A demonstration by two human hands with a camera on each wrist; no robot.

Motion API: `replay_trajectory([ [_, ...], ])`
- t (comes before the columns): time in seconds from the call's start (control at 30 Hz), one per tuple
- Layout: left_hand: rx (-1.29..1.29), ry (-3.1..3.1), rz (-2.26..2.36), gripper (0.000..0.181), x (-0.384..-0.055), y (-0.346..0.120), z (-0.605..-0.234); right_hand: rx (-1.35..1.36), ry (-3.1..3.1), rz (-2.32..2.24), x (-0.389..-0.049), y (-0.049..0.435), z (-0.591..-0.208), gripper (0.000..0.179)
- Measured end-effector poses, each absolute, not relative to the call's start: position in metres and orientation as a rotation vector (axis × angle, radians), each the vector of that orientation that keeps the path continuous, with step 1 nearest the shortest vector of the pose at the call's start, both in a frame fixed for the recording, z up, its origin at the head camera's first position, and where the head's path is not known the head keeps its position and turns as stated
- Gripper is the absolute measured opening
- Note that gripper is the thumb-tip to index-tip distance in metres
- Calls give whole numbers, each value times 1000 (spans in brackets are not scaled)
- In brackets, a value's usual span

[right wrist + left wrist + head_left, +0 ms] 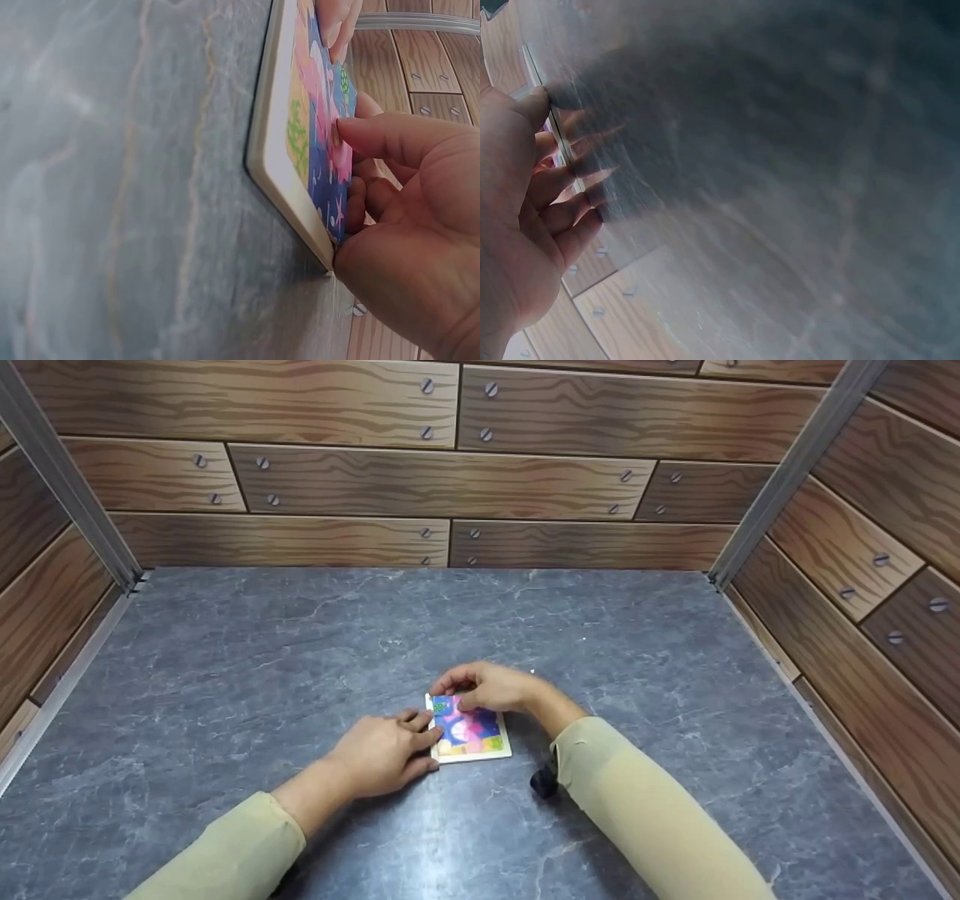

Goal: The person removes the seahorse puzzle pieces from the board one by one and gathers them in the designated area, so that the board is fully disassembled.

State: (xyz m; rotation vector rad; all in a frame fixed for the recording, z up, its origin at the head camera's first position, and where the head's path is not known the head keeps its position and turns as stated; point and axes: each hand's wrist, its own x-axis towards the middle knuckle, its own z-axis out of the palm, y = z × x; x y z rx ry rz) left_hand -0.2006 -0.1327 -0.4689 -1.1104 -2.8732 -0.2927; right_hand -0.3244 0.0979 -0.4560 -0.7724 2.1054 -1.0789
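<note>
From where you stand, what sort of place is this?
It looks like a partly enclosed work booth, perhaps for recording: a grey marbled tabletop, wood-plank-patterned walls on three sides, and metal corner posts.

This looks like a small enclosed booth; whether it belongs to a lab or a studio cannot be told. Walls [442, 484] in a cartoonish wood-plank print, dotted with slotted screw heads [491, 389], rise on three sides. Grey metal posts [791, 472] mark the corners around a blue-grey marbled surface [315, 637].
</note>
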Motion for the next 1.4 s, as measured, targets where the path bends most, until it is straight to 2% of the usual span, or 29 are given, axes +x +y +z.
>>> replay_trajectory([
  [1.07, -1103, -2899, -291, 52, -200, -133, -469, -812, 2115, -1082, -322, 98, -457, 36],
  [1.4, -1105, -2893, -297, 52, -200, -133, -469, -819, 2082, -1106, -323, 99, -459, 43],
])
